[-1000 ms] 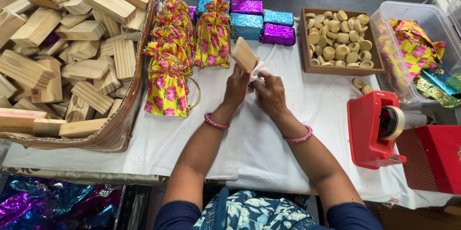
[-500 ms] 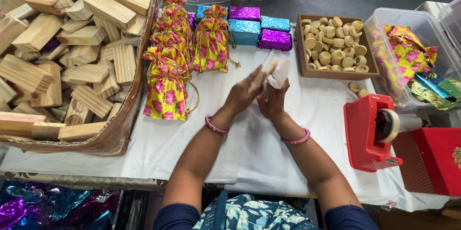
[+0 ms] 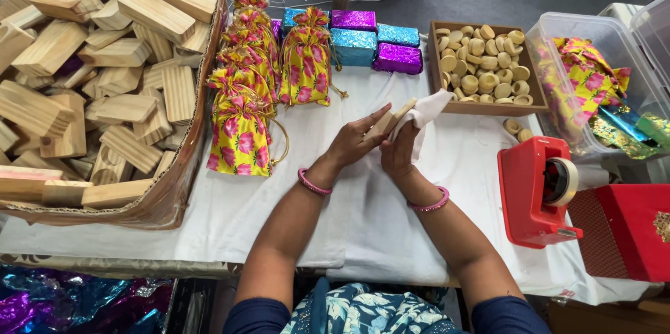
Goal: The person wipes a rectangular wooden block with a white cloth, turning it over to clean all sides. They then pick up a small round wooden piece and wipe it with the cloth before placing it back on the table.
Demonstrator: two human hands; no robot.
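Observation:
My left hand [image 3: 354,142] holds a small pale wooden block [image 3: 391,119] over the middle of the white-covered table [image 3: 223,215]. My right hand [image 3: 399,152] presses a white cloth [image 3: 431,109] against the block's side. Both hands meet just in front of a wooden tray of round wooden pieces [image 3: 481,62]. Floral yellow and pink drawstring pouches [image 3: 241,135] stand to the left of my hands.
A cardboard box of wooden blocks [image 3: 98,76] fills the left side. Shiny purple and blue wrapped boxes [image 3: 373,44] sit at the back. A red tape dispenser [image 3: 537,187], a red box [image 3: 628,229] and a clear bin with fabric [image 3: 593,76] are on the right.
My hands moved slightly right and lower with the block. The white cloth came into my right hand and now rubs against the block.

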